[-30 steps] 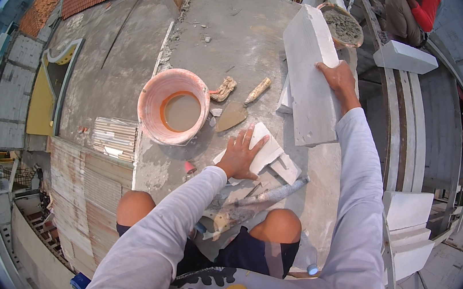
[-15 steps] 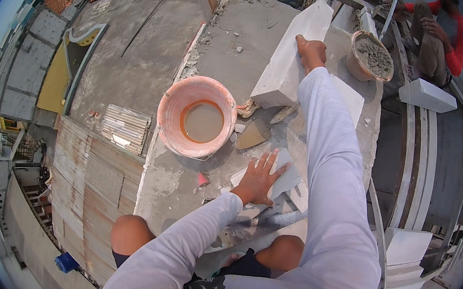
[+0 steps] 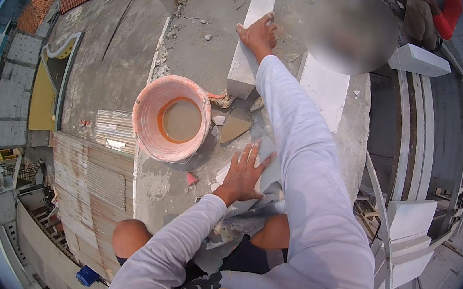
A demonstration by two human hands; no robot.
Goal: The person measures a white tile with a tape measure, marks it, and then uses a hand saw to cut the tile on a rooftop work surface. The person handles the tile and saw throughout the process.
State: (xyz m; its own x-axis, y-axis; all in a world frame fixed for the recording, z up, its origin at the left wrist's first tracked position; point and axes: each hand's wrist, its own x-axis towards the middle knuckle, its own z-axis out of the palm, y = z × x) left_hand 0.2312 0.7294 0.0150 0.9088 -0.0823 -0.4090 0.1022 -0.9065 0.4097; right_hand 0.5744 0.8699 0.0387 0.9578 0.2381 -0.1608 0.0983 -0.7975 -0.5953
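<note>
**Block pushed out along the slab**

Since a second ago the right hand (image 3: 259,32) has slid the long white block (image 3: 252,34) farther from the body, so it now lies lengthwise past the orange bucket (image 3: 172,118). Its grip is a flat, open palm on the block's top. The left hand (image 3: 243,172) rests spread open on a broken white piece (image 3: 266,169) on the concrete surface (image 3: 198,36), beside the trowel (image 3: 235,125).

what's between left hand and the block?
Head view: a trowel and small rubble lie on the slab between the left hand and the white block.
</note>
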